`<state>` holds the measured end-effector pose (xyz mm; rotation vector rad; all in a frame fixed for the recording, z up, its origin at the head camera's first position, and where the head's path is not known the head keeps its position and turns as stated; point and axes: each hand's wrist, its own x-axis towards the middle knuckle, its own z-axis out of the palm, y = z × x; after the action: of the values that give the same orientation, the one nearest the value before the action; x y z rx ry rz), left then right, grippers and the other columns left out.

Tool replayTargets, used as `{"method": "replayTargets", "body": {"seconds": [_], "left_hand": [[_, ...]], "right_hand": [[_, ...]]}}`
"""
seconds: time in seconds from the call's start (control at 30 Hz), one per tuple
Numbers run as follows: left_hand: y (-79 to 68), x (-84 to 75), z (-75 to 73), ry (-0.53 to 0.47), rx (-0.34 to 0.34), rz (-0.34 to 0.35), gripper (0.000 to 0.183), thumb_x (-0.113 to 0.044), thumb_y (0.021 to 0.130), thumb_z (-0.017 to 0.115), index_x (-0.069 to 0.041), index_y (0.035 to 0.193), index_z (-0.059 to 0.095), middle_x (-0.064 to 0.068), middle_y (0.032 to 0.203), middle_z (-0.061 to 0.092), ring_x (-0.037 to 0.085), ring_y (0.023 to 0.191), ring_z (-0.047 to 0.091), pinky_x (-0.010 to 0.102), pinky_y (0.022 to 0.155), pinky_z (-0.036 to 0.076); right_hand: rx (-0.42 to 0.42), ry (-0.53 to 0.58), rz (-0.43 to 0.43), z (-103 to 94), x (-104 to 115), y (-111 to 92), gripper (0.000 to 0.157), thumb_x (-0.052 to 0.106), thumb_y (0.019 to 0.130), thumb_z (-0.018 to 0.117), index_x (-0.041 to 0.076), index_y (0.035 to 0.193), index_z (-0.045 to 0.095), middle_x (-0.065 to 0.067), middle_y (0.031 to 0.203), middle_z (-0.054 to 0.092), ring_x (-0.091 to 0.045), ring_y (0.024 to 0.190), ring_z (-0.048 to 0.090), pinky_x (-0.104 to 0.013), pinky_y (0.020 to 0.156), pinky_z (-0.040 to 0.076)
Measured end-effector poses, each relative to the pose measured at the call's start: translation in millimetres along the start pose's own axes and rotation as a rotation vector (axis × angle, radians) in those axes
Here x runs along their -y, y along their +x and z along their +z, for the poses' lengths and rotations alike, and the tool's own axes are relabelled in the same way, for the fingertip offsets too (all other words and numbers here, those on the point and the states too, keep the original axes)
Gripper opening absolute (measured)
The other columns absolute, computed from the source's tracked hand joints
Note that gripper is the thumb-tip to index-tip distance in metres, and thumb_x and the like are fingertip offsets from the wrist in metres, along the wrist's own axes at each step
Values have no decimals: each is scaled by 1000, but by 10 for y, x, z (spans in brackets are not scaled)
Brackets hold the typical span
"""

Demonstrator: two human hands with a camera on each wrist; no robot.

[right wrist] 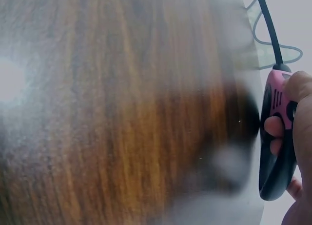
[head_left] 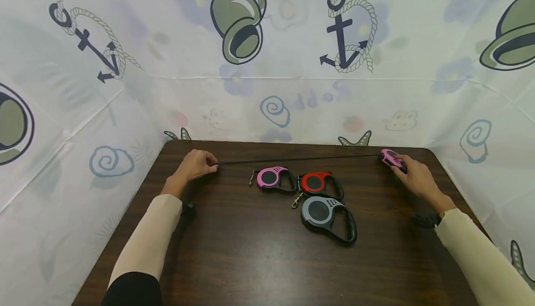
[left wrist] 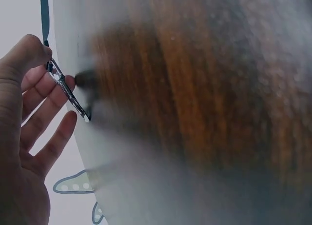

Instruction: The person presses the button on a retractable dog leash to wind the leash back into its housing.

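My right hand (head_left: 415, 178) grips a pink and black retractable dog leash (head_left: 392, 158) near the table's far right corner; in the right wrist view its fingers pass through the handle loop and the thumb lies on the pink casing. From that leash a thin black cord (head_left: 298, 159) runs straight across to the left. At the cord's other end my left hand (head_left: 196, 164) pinches the metal snap hook (left wrist: 68, 91) between thumb and fingertips. The hook dangles down past the fingers in the left wrist view. Between the hands, below the cord, lies another pink retractable leash (head_left: 269, 178).
Beside it lie a red retractable leash (head_left: 313, 183) with a metal clip (head_left: 296, 201) and a larger grey one (head_left: 318, 211). They rest on a dark brown wooden table (head_left: 251, 259). A printed white cloth (head_left: 292, 111) surrounds the table's back and sides.
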<state>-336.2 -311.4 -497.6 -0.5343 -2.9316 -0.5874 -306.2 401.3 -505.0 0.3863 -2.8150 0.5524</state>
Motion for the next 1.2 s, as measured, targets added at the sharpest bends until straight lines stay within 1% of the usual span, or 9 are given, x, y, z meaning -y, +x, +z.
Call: {"method": "replayTargets", "body": {"seconds": [0.1, 0.2, 0.33, 0.57, 0.63, 0.77, 0.87, 1.1, 1.2], "left_hand": [[1, 13, -6, -16, -9, 27, 15, -15, 88, 82, -2, 94, 80, 7, 84, 77, 22, 77, 69, 46, 78, 56], [-2, 22, -6, -35, -19, 54, 13, -12, 86, 82, -1, 92, 80, 7, 83, 77, 21, 76, 70, 45, 77, 57], [-13, 31, -5, -52, -21, 77, 11, -10, 84, 81, -1, 91, 79, 7, 82, 76, 21, 75, 70, 46, 76, 58], [-35, 50, 2, -85, 23, 49, 10, -7, 84, 81, -2, 92, 77, 4, 81, 74, 18, 75, 67, 39, 74, 57], [-37, 63, 9, -116, 31, 47, 9, -4, 84, 81, -2, 92, 77, 5, 81, 74, 18, 74, 68, 36, 72, 57], [-47, 85, 15, -200, 44, 37, 9, 0, 85, 81, -1, 93, 77, 7, 83, 76, 18, 74, 70, 29, 61, 57], [-65, 95, 1, -252, 51, 22, 10, 2, 85, 80, 0, 95, 78, 9, 86, 78, 20, 76, 72, 26, 58, 56], [-89, 83, -40, -301, 71, 6, 10, 2, 88, 79, 1, 98, 79, 11, 91, 79, 21, 82, 74, 20, 72, 56], [-95, 72, -58, -313, 95, -6, 10, 1, 89, 79, 1, 99, 79, 10, 92, 80, 20, 83, 74, 20, 72, 56]], "right_hand": [[-11, 36, 8, -19, 7, 3, 50, 21, 106, 65, -10, 143, 52, -30, 97, 64, -30, 71, 53, -42, 64, 40], [-31, 65, 9, -27, 4, 5, 47, 19, 106, 63, -10, 142, 54, -25, 93, 62, -28, 69, 50, -38, 61, 37], [-72, 97, 2, -34, 2, 26, 43, 16, 106, 63, -11, 138, 56, -26, 97, 64, -30, 73, 51, -38, 62, 37], [-135, 123, -4, -71, 22, 50, 37, 16, 107, 61, -8, 135, 61, -27, 99, 67, -30, 72, 50, -36, 63, 36], [-143, 124, 2, -84, 29, 44, 36, 16, 107, 60, -7, 134, 61, -27, 101, 67, -30, 74, 50, -37, 65, 37], [-144, 126, 14, -110, 41, 33, 35, 17, 108, 59, -6, 134, 62, -27, 102, 67, -31, 78, 50, -40, 68, 37], [-144, 123, 23, -126, 41, 27, 35, 18, 108, 59, -7, 134, 62, -27, 102, 67, -32, 78, 50, -41, 68, 37], [-147, 117, 37, -151, 44, 9, 36, 20, 109, 58, -6, 133, 63, -28, 106, 68, -33, 80, 53, -41, 69, 40], [-148, 119, 44, -163, 47, -3, 36, 21, 109, 58, -6, 133, 62, -29, 109, 68, -33, 81, 55, -40, 69, 41]]}}
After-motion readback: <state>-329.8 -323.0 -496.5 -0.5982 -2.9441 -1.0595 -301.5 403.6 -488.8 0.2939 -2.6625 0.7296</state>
